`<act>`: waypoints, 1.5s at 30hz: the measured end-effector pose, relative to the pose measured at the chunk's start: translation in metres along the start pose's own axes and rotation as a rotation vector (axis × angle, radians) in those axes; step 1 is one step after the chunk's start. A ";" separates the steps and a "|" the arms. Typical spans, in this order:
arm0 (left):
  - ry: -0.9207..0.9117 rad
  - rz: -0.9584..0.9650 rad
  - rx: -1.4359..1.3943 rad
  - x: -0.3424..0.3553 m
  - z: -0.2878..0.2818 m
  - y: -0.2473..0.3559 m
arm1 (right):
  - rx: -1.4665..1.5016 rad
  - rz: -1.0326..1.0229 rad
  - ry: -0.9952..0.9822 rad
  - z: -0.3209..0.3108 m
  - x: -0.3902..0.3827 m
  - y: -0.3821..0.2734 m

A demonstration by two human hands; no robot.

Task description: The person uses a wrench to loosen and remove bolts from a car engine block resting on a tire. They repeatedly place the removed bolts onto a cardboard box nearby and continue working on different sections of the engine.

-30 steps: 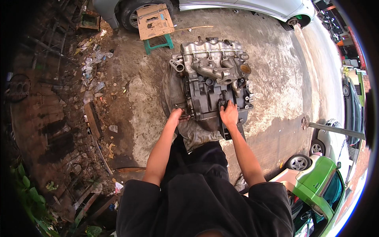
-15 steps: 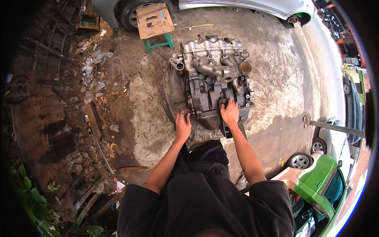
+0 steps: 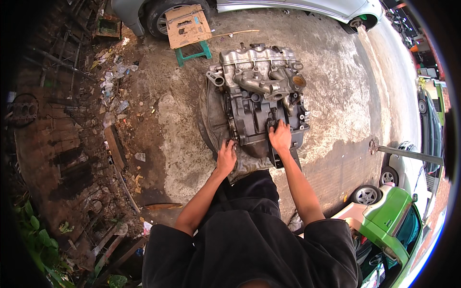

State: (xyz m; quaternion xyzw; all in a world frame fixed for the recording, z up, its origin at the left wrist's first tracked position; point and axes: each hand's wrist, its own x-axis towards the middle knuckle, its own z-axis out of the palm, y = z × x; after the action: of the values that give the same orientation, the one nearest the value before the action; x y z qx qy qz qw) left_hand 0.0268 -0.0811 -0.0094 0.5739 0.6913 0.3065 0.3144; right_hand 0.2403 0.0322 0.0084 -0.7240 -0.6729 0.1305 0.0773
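A grey metal engine (image 3: 254, 103) stands before me on a dark, round-edged piece of material, perhaps an old tyre or cover (image 3: 207, 113). My right hand (image 3: 280, 137) grips the upper end of a long black bracket (image 3: 273, 156) that lies along the lower right front of the engine. My left hand (image 3: 226, 157) is beside the engine's lower left corner, its fingers curled together. Whatever those fingers hold is too small to make out. On the engine's upper face sits a pale, ribbed top cover (image 3: 257, 56) with a curved manifold (image 3: 254, 85) below it.
Beyond the engine, a green stool (image 3: 193, 50) carries a piece of cardboard (image 3: 187, 26) beside a silver car (image 3: 283, 8). Litter (image 3: 115, 81) and a wooden plank (image 3: 114, 146) lie on the left. A green vehicle (image 3: 384, 221) stands at the lower right, near a metal post (image 3: 408, 155).
My left hand has shifted slightly right and toward me, lower beside the engine. The right hand stays on the black bracket, and the engine has not moved.
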 end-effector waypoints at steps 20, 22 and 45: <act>0.163 -0.445 -0.024 0.071 -0.015 -0.009 | 0.032 0.012 -0.073 -0.004 0.000 0.001; 0.221 -0.284 -0.047 0.060 -0.013 -0.006 | 0.026 0.010 -0.058 -0.001 0.001 0.001; 0.211 -0.032 -0.054 -0.011 0.019 0.009 | 0.057 -0.004 -0.015 -0.001 -0.001 0.002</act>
State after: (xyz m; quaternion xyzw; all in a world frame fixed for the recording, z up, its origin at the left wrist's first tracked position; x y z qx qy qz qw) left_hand 0.0487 -0.0891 -0.0131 0.5188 0.7210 0.3786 0.2602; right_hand 0.2428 0.0314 0.0089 -0.7190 -0.6710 0.1551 0.0933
